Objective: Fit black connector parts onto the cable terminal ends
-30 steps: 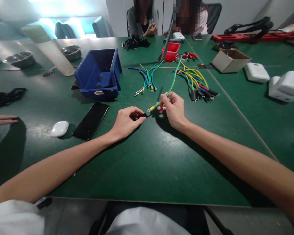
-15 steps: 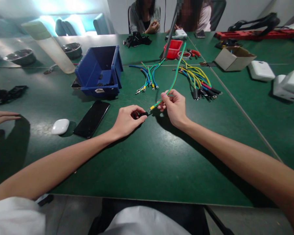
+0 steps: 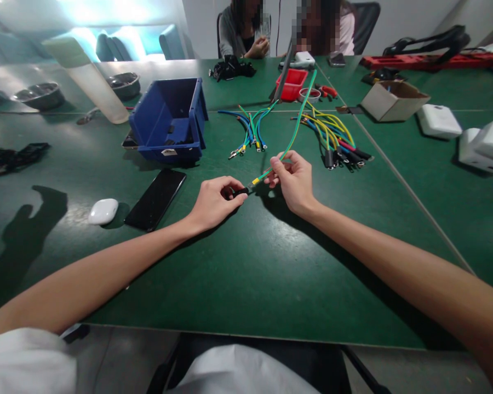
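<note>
Green counter [image 3: 267, 273] stretches out, and dead centre, the left hand [image 3: 216, 202] pinches a black piece [image 3: 242, 191]! At its three o'clock, the right hand [image 3: 293, 180] grips a green-yellow wire [image 3: 298, 123], yellow-collared tip right by the piece, tail pointing to one; blue bin [image 3: 170, 150] at ten.

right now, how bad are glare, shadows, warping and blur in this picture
Head view: bright glare washes out the upper left; head view: a dark shadow lies under the right hand and forearm; head view: the bottle leans, perhaps from lens distortion; head view: the tip of the green wire, by the small black piece, is too small to judge.
</note>
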